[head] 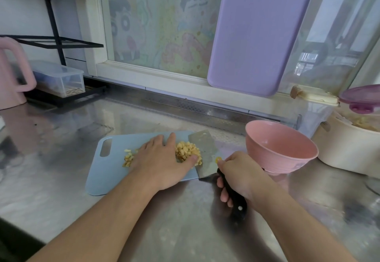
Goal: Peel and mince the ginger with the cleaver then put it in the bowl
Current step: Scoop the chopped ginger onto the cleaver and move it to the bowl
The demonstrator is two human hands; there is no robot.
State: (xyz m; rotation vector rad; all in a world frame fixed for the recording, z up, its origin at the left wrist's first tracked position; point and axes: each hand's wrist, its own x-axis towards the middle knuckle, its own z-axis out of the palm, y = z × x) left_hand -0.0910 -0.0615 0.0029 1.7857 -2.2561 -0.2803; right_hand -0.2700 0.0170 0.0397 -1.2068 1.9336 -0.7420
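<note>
A pile of minced ginger (188, 150) lies on the pale blue cutting board (109, 171). A few bits (128, 157) sit apart to the left. My left hand (162, 158) lies flat over the board with straight fingers, its palm side against the ginger pile. The cleaver (205, 152) lies almost flat at the board's right edge, its blade touching the pile. My right hand (240, 175) grips its black handle. An empty pink bowl (280, 148) stands just right of the cleaver.
A purple cutting board (259, 35) leans against the window behind. A cream pot (347, 150) with a purple lid stands at the far right, a pink jug (12, 76) and a clear box (59, 78) on a black rack at the left. The steel counter (61, 189) surrounds the board.
</note>
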